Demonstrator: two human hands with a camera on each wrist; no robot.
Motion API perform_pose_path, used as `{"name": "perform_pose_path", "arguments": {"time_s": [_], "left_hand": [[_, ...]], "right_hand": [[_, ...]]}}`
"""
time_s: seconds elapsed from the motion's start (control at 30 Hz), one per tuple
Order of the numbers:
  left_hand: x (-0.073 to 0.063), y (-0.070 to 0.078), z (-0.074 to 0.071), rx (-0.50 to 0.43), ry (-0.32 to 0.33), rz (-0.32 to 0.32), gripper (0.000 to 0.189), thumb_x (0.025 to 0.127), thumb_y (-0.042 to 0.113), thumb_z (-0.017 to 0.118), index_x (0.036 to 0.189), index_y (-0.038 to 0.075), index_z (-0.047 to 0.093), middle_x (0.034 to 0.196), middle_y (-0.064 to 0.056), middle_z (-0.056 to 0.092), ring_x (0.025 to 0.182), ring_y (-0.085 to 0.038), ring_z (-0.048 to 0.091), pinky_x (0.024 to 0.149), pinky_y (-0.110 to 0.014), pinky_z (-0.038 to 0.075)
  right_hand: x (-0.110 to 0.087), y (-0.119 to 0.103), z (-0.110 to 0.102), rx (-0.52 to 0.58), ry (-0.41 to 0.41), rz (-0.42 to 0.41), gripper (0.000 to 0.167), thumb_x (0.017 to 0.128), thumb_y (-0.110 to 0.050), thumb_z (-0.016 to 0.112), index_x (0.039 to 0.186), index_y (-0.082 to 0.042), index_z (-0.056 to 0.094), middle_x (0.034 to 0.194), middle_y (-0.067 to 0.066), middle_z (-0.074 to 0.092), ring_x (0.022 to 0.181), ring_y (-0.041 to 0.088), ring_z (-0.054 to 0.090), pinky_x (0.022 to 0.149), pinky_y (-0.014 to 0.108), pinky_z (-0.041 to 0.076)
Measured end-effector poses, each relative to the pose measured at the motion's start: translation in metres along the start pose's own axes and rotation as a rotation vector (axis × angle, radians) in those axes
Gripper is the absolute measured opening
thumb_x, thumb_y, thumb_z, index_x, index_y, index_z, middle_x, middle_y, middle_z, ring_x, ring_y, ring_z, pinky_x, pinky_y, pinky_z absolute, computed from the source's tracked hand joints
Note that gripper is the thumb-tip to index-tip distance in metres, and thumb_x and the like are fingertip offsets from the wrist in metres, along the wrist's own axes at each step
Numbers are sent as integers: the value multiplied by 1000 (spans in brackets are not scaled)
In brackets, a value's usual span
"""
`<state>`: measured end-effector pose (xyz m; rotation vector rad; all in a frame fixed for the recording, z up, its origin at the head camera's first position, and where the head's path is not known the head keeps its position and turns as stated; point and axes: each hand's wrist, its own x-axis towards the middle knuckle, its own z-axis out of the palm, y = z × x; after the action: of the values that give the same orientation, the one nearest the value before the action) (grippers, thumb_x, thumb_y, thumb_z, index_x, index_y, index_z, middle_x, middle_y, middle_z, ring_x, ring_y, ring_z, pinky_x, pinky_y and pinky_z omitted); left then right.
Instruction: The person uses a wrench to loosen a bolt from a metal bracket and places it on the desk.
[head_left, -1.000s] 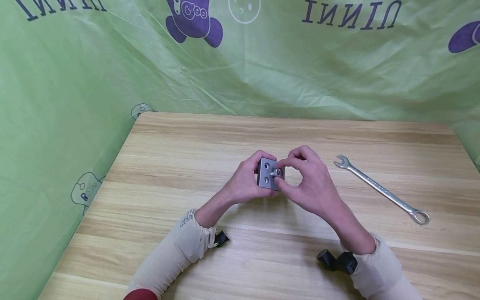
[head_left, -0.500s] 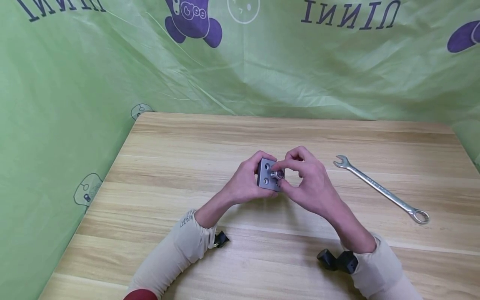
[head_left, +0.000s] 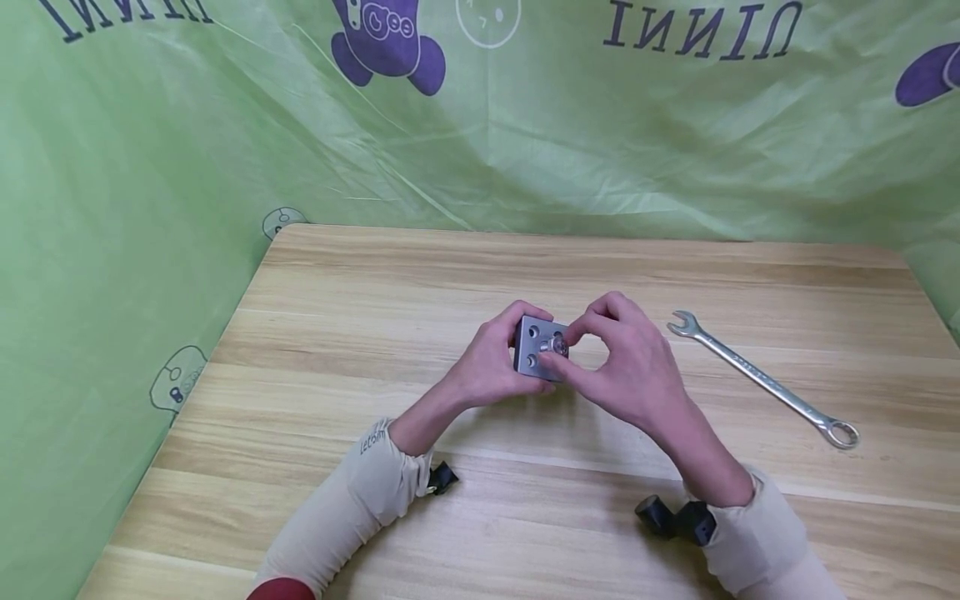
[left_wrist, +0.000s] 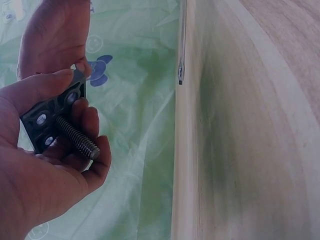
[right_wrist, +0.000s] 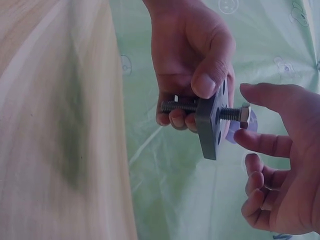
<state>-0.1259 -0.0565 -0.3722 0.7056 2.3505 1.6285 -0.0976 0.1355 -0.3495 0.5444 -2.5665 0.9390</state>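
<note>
My left hand (head_left: 491,358) grips a small grey rectangular metal plate (head_left: 527,350) with several holes, thumb and fingers round its edges. A hex bolt (right_wrist: 230,114) runs through one hole. Its threaded shank comes out on the palm side, as the bolt (left_wrist: 77,137) shows in the left wrist view. On the other side the hex head (right_wrist: 245,116) stands off the plate with bare thread between. The right hand (head_left: 628,367) has thumb and forefinger curled round that head, one on each side; the right wrist view shows a narrow gap at the thumb. Its other fingers are curled loosely.
A combination wrench (head_left: 757,375) lies slantwise on the wooden table (head_left: 375,283), right of the hands. Green printed sheeting (head_left: 225,150) hangs behind the table and along its left side. Black devices (head_left: 675,521) are fixed at both wrists, by the light sleeves.
The right thumb and forefinger have shifted round the bolt head, the thumb moving left and the forefinger back to the right. The left hand and plate have hardly moved.
</note>
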Motion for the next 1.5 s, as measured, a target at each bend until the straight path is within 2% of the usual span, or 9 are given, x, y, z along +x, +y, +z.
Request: {"name": "perform_pose_path", "arguments": {"time_s": [0.2, 0.5, 0.73, 1.1, 1.2, 1.33, 1.5], "left_hand": [[0, 0, 0, -1, -5, -2, 70, 66, 0, 86, 127, 4, 52, 110, -17, 67, 85, -14, 62, 76, -21, 50], [1, 1, -1, -5, -7, -5, 71, 66, 1, 86, 128, 4, 52, 112, -17, 67, 88, -15, 62, 78, -22, 51], [0, 0, -1, -5, -6, -6, 71, 66, 1, 85, 128, 4, 52, 113, -17, 66, 88, -15, 61, 79, -22, 50], [1, -1, 1, -6, 1, 20, 69, 64, 0, 85, 125, 4, 54, 111, -16, 67, 83, -11, 59, 76, -21, 49], [0, -2, 1, -10, 3, 22, 68, 64, -1, 85, 124, 4, 54, 110, -16, 67, 84, -12, 60, 76, -21, 49], [0, -2, 1, -14, 1, 21, 68, 64, -1, 85, 125, 4, 53, 111, -17, 67, 87, -14, 62, 78, -22, 51], [0, -2, 1, -12, 2, 24, 70, 64, -1, 86, 126, 3, 53, 109, -18, 68, 85, -12, 62, 77, -22, 51]], "right_hand": [[-2, -2, 5, -7, 58, -43, 21, 75, -25, 86, 75, -10, 71, 85, 7, 56, 78, 18, 50, 65, 29, 39], [0, -1, 5, 58, 62, -88, 15, 74, -13, 82, 86, -8, 76, 87, 8, 53, 80, 16, 48, 67, 26, 37], [0, -1, 3, 128, 39, -107, 20, 72, -6, 78, 92, -7, 77, 89, 7, 55, 84, 16, 53, 70, 23, 38], [2, -2, 3, 169, -37, -112, 26, 73, 7, 71, 93, -8, 77, 91, 7, 55, 83, 14, 50, 70, 24, 39], [1, -2, 2, 165, -49, -116, 28, 73, 5, 73, 96, -9, 76, 93, 7, 55, 85, 15, 51, 71, 26, 39], [1, -1, 0, 127, -37, -99, 27, 74, -5, 79, 100, -12, 74, 95, 7, 57, 86, 16, 52, 72, 27, 39], [1, 0, -3, 30, 2, -46, 20, 74, -21, 84, 89, -14, 73, 95, 6, 58, 85, 18, 52, 68, 29, 39]]}}
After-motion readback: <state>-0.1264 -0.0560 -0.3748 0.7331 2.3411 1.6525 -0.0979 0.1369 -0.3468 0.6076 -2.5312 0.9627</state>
